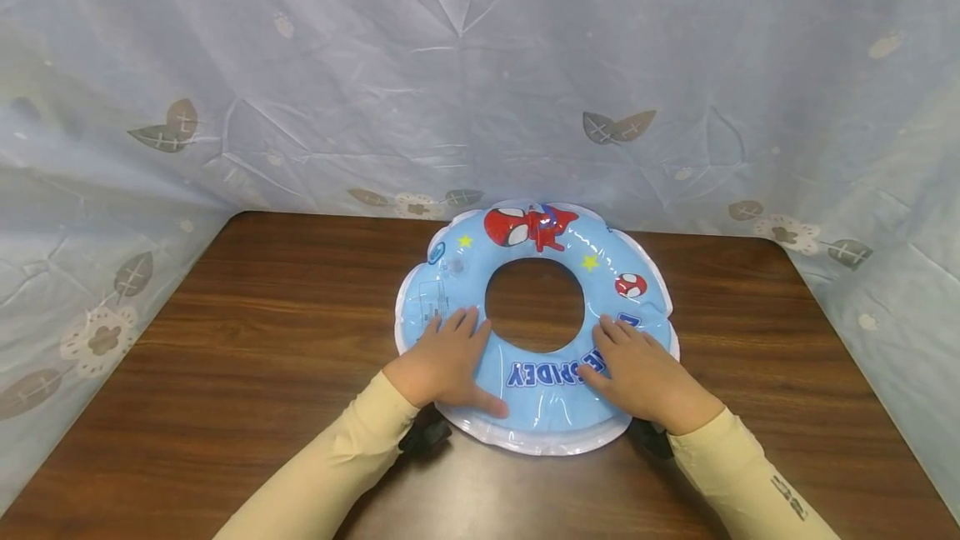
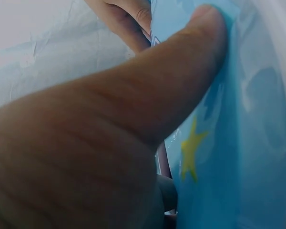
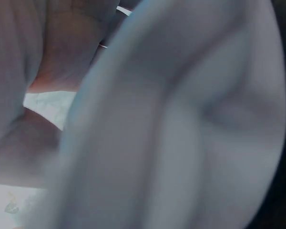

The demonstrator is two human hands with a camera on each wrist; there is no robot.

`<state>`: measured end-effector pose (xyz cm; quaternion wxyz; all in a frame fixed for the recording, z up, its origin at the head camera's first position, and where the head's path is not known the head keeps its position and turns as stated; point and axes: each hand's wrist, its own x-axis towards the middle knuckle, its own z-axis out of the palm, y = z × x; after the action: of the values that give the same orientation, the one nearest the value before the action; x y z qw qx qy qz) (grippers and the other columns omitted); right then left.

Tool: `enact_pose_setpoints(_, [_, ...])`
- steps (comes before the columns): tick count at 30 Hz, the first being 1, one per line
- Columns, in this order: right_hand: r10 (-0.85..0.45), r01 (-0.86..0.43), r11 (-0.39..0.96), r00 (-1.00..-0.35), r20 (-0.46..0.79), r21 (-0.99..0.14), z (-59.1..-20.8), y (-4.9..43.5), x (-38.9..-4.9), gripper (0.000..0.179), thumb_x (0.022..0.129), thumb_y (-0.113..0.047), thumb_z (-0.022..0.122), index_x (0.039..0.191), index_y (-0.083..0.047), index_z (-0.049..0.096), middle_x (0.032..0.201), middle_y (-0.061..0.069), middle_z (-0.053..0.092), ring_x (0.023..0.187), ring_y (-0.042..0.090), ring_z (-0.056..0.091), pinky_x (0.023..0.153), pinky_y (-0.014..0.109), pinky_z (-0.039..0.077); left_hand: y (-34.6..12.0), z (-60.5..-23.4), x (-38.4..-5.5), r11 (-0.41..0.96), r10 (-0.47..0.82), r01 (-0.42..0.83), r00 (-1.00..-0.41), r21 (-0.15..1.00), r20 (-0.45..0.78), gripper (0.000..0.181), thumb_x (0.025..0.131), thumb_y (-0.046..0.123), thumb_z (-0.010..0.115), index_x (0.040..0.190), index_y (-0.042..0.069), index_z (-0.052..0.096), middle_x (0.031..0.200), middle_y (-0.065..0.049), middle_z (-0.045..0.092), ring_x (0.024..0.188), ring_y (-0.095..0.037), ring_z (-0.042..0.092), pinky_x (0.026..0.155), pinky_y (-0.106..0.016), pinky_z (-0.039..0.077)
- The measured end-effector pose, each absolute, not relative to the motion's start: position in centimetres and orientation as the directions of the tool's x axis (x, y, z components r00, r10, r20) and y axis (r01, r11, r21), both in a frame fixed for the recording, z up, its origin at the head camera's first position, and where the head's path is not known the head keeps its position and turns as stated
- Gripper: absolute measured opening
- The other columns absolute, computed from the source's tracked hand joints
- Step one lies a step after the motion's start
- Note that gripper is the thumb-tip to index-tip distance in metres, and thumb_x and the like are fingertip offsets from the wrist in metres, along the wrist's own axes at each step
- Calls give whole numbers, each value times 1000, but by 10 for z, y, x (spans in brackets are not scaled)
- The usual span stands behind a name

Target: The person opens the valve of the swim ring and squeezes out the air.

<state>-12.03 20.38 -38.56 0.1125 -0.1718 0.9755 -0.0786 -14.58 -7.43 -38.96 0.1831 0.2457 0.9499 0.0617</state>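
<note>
An inflated light-blue swim ring (image 1: 551, 407) with red cartoon figures, yellow stars and blue lettering lies on the wooden table, its pale scalloped seam showing all round. On its near left part rests my left hand (image 1: 447, 361), fingers spread and straight, thumb pointing toward the lettering. My right hand (image 1: 637, 369) lies flat over the near right part, covering some of the letters. Close up in the left wrist view, the left thumb (image 2: 181, 62) touches the blue plastic beside a yellow star. The right wrist view shows the ring's pale underside (image 3: 181, 124), blurred, with the right palm beside it.
The brown wood-grain table (image 1: 247, 340) extends to both sides of the ring. A pale curtain (image 1: 525, 65) with leaf and flower prints hangs behind the table and along both sides. The ring's far edge is close to the back curtain.
</note>
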Motion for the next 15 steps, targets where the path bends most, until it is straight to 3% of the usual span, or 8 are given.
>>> enact_pose_setpoints(15, [-355, -313, 925, -915, -193, -217, -383, 205, -120, 74, 99, -44, 64, 148, 10, 47, 156, 32, 41, 145, 53, 36, 115, 66, 31, -78, -388, -148, 863, 502, 442, -805, 245, -315, 123, 73, 77, 76, 162, 5, 32, 169, -19, 24, 157, -37, 21, 123, -63, 17])
